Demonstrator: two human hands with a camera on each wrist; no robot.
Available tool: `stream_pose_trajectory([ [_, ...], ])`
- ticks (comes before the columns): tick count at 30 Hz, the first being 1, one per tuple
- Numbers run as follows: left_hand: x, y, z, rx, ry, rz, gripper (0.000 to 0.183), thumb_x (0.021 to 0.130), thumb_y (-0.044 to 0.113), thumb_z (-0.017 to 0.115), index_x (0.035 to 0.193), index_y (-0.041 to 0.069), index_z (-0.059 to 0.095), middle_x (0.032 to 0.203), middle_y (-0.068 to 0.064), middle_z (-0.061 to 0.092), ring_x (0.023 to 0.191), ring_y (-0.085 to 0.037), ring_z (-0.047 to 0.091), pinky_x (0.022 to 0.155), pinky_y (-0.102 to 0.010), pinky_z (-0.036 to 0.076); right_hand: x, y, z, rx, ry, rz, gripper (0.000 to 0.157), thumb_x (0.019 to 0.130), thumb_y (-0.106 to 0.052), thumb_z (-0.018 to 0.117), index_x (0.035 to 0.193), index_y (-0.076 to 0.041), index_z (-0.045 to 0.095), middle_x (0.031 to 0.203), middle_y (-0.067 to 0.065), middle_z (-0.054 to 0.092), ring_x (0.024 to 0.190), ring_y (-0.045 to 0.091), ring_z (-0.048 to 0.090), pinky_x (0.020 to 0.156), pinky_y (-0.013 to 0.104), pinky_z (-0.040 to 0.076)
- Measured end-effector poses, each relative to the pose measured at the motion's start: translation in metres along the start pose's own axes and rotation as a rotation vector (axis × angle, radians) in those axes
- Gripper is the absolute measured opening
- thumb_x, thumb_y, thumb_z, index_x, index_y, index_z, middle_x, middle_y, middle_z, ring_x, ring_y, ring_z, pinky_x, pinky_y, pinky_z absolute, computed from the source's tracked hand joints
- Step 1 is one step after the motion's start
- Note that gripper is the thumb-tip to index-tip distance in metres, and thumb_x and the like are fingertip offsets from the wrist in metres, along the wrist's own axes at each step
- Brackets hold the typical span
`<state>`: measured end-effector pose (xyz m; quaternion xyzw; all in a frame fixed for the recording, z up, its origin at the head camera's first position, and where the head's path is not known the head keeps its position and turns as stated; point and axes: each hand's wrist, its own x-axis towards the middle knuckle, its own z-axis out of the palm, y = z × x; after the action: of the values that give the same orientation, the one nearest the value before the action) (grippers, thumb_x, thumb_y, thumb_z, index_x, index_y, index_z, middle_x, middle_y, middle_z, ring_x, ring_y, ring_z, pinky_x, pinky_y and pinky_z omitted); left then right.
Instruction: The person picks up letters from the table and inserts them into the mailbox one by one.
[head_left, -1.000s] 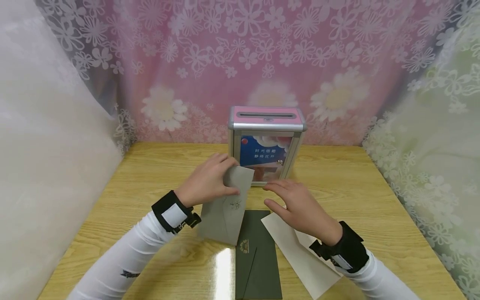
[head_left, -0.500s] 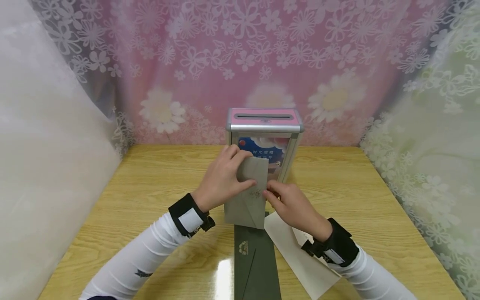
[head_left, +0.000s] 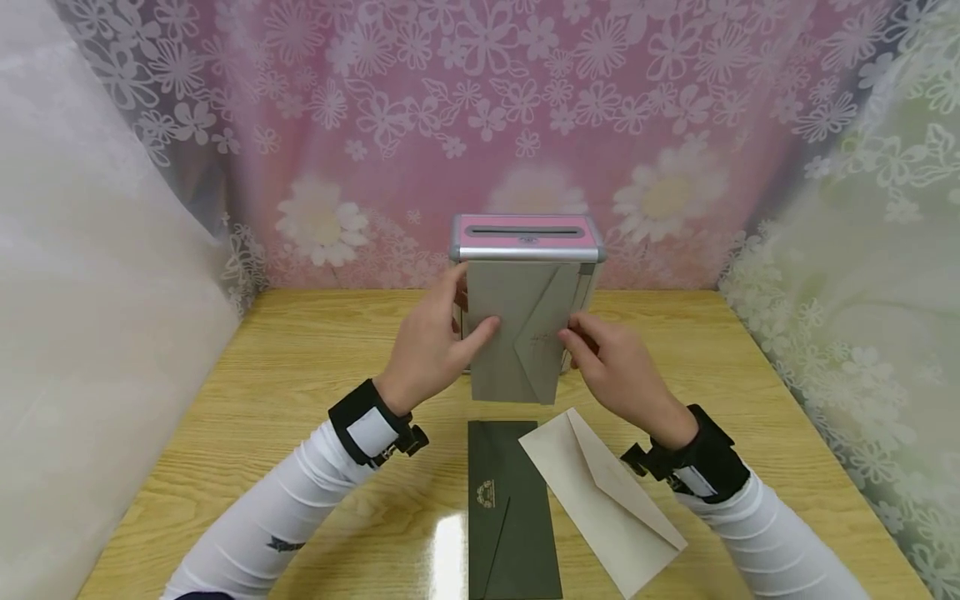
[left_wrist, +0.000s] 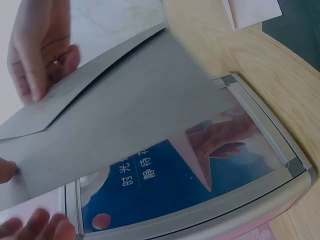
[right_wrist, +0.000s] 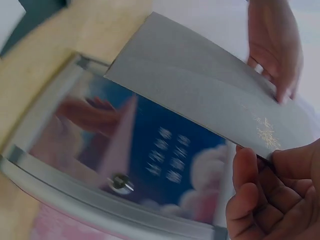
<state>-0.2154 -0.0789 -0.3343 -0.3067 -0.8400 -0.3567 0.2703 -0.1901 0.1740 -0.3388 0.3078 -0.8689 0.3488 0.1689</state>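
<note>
Grey envelope [head_left: 517, 312], frame centre, pinched at left edge by left grip [head_left: 429, 346], at right edge by right grip [head_left: 626, 367], lengthwise up the frame, before the letter box [head_left: 528, 253], below a crosswise slot [head_left: 525, 231] nearer left grip.

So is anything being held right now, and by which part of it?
Yes, a gray envelope, held by its two long edges: the left hand grips one, thumb in front, and the right hand pinches the other.
</note>
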Motion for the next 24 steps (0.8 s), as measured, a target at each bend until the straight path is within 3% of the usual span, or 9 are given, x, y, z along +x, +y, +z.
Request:
stream_pose_trajectory([
  [4, 0.003, -0.001, -0.001, -0.015, -0.034, 0.013, 0.028, 0.092, 0.022, 0.061, 0.114, 0.005, 0.057, 0.082, -0.001, 0.058, 0.066, -0.012, 0.051, 0.053, -0.028, 0.046, 0.016, -0.003, -0.017, -0.015, 0.086, -0.026, 0.006, 0.097, -0.010, 0.055, 0.095, -0.005, 0.059, 0.069, 0.000, 0.053, 0.058, 0.009, 0.046, 0.048, 0.030, 0.038],
  [9, 0.010, 0.000, 0.001, -0.030, -0.054, 0.014, 0.007, 0.093, 0.015, 0.059, 0.095, 0.009, 0.062, 0.078, 0.002, 0.060, 0.065, -0.005, 0.051, 0.055, -0.028, 0.049, 0.033, -0.005, -0.032, -0.035, 0.189, -0.061, 0.008, 0.096, -0.009, 0.056, 0.096, -0.003, 0.062, 0.067, -0.001, 0.055, 0.057, 0.006, 0.047, 0.047, 0.027, 0.037],
  [15, 0.030, 0.002, -0.001, -0.102, -0.021, 0.000, 0.007, 0.094, 0.009, 0.058, 0.098, 0.005, 0.062, 0.079, -0.001, 0.062, 0.067, -0.004, 0.053, 0.055, -0.028, 0.050, 0.052, -0.005, -0.041, -0.008, 0.244, -0.058, 0.015, 0.097, -0.013, 0.054, 0.102, -0.002, 0.063, 0.066, 0.004, 0.058, 0.057, 0.005, 0.049, 0.047, 0.026, 0.039],
  [24, 0.066, 0.007, -0.009, -0.113, 0.076, 0.063, 0.011, 0.094, 0.005, 0.057, 0.102, 0.000, 0.064, 0.078, -0.005, 0.063, 0.063, -0.005, 0.052, 0.053, -0.026, 0.048, 0.076, -0.003, -0.050, 0.019, 0.255, -0.001, 0.020, 0.096, -0.016, 0.052, 0.110, -0.002, 0.057, 0.078, 0.005, 0.061, 0.058, 0.009, 0.052, 0.051, 0.027, 0.042],
])
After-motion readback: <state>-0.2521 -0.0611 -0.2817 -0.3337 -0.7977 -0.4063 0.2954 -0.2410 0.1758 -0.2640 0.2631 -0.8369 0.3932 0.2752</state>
